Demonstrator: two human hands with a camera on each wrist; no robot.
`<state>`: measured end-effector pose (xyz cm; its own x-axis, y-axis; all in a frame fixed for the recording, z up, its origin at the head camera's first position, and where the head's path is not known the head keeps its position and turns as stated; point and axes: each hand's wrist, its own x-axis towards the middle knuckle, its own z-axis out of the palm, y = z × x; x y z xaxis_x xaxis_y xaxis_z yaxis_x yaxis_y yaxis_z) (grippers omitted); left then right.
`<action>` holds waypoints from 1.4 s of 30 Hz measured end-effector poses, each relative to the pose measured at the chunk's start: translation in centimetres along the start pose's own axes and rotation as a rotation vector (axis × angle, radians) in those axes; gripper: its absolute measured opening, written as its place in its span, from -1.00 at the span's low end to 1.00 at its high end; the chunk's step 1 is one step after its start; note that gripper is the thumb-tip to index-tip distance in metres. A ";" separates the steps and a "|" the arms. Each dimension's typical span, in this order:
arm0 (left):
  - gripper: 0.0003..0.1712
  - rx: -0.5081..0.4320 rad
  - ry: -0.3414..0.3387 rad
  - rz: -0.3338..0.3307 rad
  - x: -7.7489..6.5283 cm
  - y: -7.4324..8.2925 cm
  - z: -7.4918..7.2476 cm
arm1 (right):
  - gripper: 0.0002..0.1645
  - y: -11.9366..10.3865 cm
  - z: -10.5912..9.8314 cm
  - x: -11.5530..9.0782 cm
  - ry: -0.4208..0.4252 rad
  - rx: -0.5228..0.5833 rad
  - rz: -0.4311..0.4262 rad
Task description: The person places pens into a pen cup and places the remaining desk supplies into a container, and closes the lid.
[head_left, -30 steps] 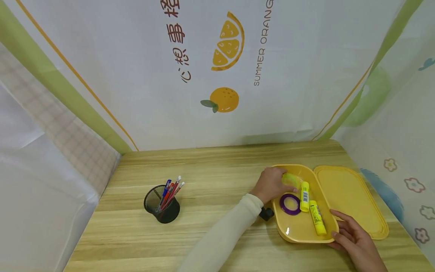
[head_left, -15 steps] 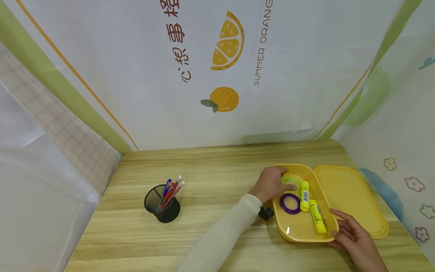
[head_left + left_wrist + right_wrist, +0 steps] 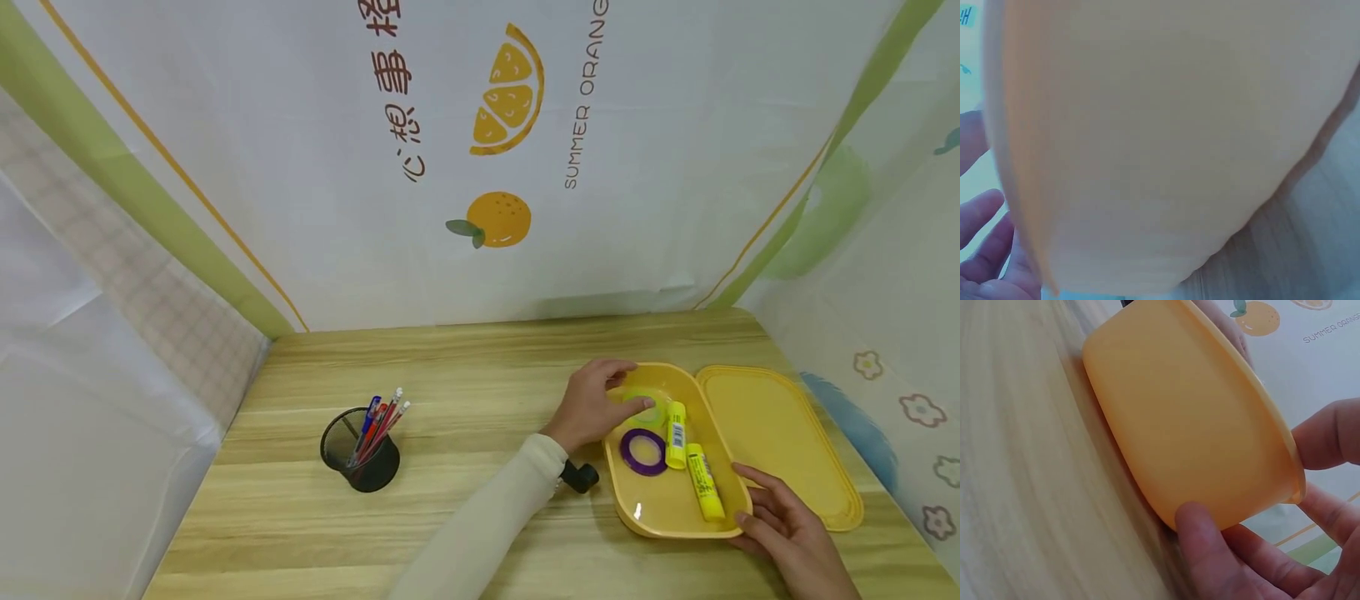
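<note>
In the head view a yellow plastic box (image 3: pixel 652 512) sits at the table's right side. Inside lie two yellow glue sticks (image 3: pixel 677 433) (image 3: pixel 706 482), a purple tape roll (image 3: pixel 643 452) and a pale green tape roll (image 3: pixel 651 410). Over the box's far left rim is my left hand (image 3: pixel 588 404), thumb stretched out above the green roll, fingers reaching to the far rim. My right hand (image 3: pixel 787 529) grips the near right corner. The right wrist view shows its fingers around the box's outer wall (image 3: pixel 1191 419). The box wall (image 3: pixel 1147 144) fills most of the left wrist view.
The yellow lid (image 3: pixel 780 442) lies flat to the right of the box. A black mesh pen cup (image 3: pixel 363 462) with several pens and pencils stands on the left half of the wooden table (image 3: pixel 465 383). A printed white curtain (image 3: pixel 637 233) hangs behind.
My left hand has lifted slightly and its thumb and fingers have spread away from the green tape roll, which lies in the box. The right hand keeps its grip on the corner.
</note>
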<state>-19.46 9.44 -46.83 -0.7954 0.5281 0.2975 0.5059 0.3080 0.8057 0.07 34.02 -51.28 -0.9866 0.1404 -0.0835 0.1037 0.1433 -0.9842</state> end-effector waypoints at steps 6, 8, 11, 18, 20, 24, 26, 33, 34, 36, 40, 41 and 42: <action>-0.41 -0.041 0.038 -0.010 -0.8 0.5 -0.7 | -0.28 -0.2 -0.1 0.0 0.006 -0.031 -0.015; -0.45 -0.027 0.060 -0.018 -1.3 0.8 -1.0 | -0.28 -0.3 -0.1 0.0 0.012 -0.062 -0.019; -0.49 -0.022 0.090 -0.035 -2.0 1.1 -1.4 | -0.30 -0.4 -0.4 0.1 0.017 -0.093 -0.038; -0.51 -0.091 0.091 -0.119 -3.9 1.5 -1.9 | -0.38 -0.9 -1.2 0.3 0.040 -0.122 -0.032; -0.53 -0.131 0.096 -0.149 -4.5 1.7 -2.0 | -0.40 -1.1 -1.4 0.5 0.038 -0.148 -0.044; -0.56 -0.176 0.096 -0.195 -5.4 2.3 -2.0 | -0.43 -1.4 -2.0 0.9 0.059 -0.234 -0.109; -0.55 -0.178 0.084 -0.208 -5.8 2.6 -2.1 | -0.46 -1.5 -2.5 1.2 0.076 -0.255 -0.127; -0.47 -0.178 0.053 -0.273 -7.2 3.2 -1.7 | -0.53 -1.7 -4.5 2.1 0.169 -0.339 -0.079; -0.45 -0.177 0.050 -0.286 -7.4 3.3 -1.6 | -0.53 -1.8 -4.8 2.1 0.185 -0.351 -0.069; -0.42 -0.178 0.045 -0.313 -7.8 3.4 -1.6 | -0.52 -2.0 -5.4 2.3 0.216 -0.382 -0.058; -0.38 -0.153 0.041 -0.349 -8.5 3.5 -1.3 | -0.42 -2.0 -6.3 2.7 0.266 -0.451 -0.019; -0.37 -0.145 0.038 -0.360 -8.6 3.4 -1.2 | -0.40 -2.0 -6.5 2.8 0.276 -0.463 -0.005; -0.37 -0.136 0.032 -0.370 -8.8 3.4 -1.1 | -0.38 -1.9 -6.7 2.9 0.284 -0.474 0.007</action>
<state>-11.10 4.99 -46.13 -0.9269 0.3753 -0.0113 0.1363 0.3643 0.9212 -2.16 40.77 -48.60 -0.9195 0.3926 0.0198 0.2207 0.5573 -0.8005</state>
